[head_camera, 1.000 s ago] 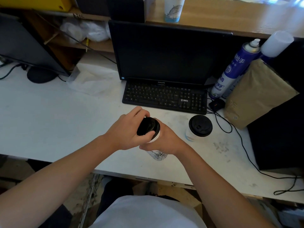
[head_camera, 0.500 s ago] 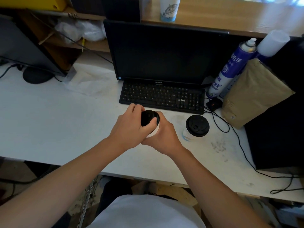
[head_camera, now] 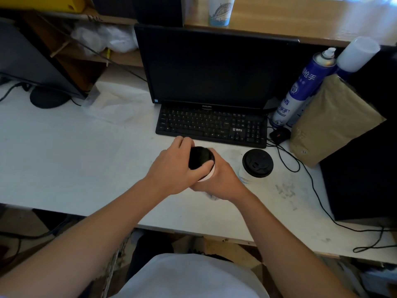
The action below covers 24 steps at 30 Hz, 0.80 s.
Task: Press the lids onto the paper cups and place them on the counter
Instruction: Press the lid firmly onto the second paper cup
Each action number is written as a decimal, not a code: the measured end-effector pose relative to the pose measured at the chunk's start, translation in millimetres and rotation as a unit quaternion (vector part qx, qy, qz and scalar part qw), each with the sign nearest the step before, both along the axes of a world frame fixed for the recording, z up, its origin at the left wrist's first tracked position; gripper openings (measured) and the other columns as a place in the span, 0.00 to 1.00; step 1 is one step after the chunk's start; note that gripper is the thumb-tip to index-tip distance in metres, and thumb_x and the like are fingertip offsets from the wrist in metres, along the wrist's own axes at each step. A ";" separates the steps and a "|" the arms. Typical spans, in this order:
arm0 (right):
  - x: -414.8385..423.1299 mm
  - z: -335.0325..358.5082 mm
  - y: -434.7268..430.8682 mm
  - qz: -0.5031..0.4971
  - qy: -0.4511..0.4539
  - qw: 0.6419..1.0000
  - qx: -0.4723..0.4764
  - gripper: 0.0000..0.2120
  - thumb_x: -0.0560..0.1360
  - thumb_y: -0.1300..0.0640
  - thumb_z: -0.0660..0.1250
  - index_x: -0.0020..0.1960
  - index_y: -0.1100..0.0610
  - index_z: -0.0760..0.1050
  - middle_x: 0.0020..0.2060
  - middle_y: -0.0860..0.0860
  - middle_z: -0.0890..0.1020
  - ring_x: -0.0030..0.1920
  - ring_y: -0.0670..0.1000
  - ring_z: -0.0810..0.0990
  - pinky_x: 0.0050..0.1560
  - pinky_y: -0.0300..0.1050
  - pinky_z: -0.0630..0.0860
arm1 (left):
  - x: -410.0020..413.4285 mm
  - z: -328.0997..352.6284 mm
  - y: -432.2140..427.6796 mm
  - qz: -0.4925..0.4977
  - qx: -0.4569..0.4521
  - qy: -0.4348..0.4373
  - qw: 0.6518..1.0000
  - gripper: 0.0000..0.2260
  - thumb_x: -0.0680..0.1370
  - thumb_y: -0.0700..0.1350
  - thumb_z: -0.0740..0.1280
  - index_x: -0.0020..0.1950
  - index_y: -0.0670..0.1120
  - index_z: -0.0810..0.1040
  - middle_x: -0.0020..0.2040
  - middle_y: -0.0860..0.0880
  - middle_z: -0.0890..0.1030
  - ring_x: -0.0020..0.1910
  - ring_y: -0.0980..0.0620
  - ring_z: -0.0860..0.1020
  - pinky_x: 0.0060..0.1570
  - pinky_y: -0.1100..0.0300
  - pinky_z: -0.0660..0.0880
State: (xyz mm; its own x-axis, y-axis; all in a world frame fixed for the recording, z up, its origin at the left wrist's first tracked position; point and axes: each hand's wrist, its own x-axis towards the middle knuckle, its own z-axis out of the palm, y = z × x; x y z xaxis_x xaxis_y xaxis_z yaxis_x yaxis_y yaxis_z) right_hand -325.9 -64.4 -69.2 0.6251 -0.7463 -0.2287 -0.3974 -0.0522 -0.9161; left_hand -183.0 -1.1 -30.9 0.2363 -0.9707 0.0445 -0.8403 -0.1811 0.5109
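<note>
Black plastic caps the one paper cup [head_camera: 247, 176] that looks finished: it stands on the white counter [head_camera: 64, 160] just right of the hands and near the keyboard [head_camera: 211, 125], its lid [head_camera: 257, 162] seated flat as far as can be told. A second cup [head_camera: 209, 176] is held above the counter's near-middle, tilted with its top toward the far left, only a sliver of white rim and a scrap of its base showing between the hands. Wrapped round the body from the right, the right hand [head_camera: 221, 181] is closed firmly on it. Curled over the top from the left, the left hand [head_camera: 171, 168] has its fingers [head_camera: 184, 143] on the far edge of the second lid [head_camera: 200, 158] and the thumb on the near edge, clamped down on it. That lid sits on the rim, though whether it has snapped home all round is hidden by the palm. By this reading the task is past its midpoint: one cup capped and placed, the other in the pressing step, with its setting-down on the counter not yet done. No further unlidded cups are visible on the counter.
</note>
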 end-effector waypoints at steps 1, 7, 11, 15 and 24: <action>-1.2 3.7 -4.2 0.040 0.003 0.999 0.002 0.30 0.62 0.57 0.82 0.60 0.46 0.73 0.50 0.43 0.83 0.51 0.45 0.83 0.51 0.45 0.82 | 4.2 0.4 1.7 -0.029 -0.013 -0.003 1.000 0.28 0.71 0.69 0.61 0.59 0.48 0.71 0.52 0.52 0.71 0.43 0.50 0.76 0.40 0.59 0.73; -1.0 7.4 -9.9 0.089 -0.012 0.996 0.005 0.29 0.64 0.59 0.81 0.61 0.50 0.74 0.53 0.48 0.84 0.54 0.50 0.83 0.58 0.56 0.81 | 13.7 0.0 3.2 -0.083 -0.066 -0.001 0.994 0.28 0.69 0.66 0.64 0.57 0.45 0.74 0.50 0.53 0.71 0.42 0.53 0.74 0.37 0.69 0.69; 4.2 2.3 -4.0 0.069 -0.004 0.997 -0.018 0.28 0.62 0.53 0.80 0.60 0.49 0.75 0.52 0.46 0.84 0.53 0.51 0.83 0.56 0.56 0.82 | 11.4 -1.4 6.2 -0.050 -0.076 0.010 0.996 0.29 0.67 0.66 0.65 0.57 0.45 0.74 0.50 0.53 0.71 0.43 0.53 0.74 0.38 0.70 0.70; 5.2 2.9 4.2 0.052 -0.006 0.998 -0.034 0.30 0.61 0.54 0.79 0.60 0.47 0.74 0.51 0.42 0.82 0.52 0.46 0.82 0.52 0.44 0.81 | 9.2 -2.2 11.6 -0.022 -0.089 0.017 0.996 0.29 0.66 0.66 0.66 0.56 0.45 0.75 0.50 0.52 0.73 0.43 0.53 0.75 0.39 0.64 0.75; 17.6 0.0 20.2 -0.044 -0.038 0.997 -0.041 0.35 0.60 0.58 0.84 0.62 0.45 0.72 0.50 0.39 0.82 0.50 0.38 0.81 0.46 0.33 0.79 | 1.5 0.2 13.6 0.098 -0.090 0.021 0.991 0.31 0.65 0.69 0.62 0.55 0.47 0.75 0.50 0.53 0.73 0.44 0.54 0.75 0.43 0.62 0.74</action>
State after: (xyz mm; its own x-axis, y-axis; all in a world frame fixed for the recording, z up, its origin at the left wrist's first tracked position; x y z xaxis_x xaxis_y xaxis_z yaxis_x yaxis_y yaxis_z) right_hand -308.2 -44.1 -69.2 0.5695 -0.8133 -0.1193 -0.3341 -0.0964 -0.9376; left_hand -181.5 12.5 -30.7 0.4248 -0.8834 0.1980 -0.7752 -0.2421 0.5835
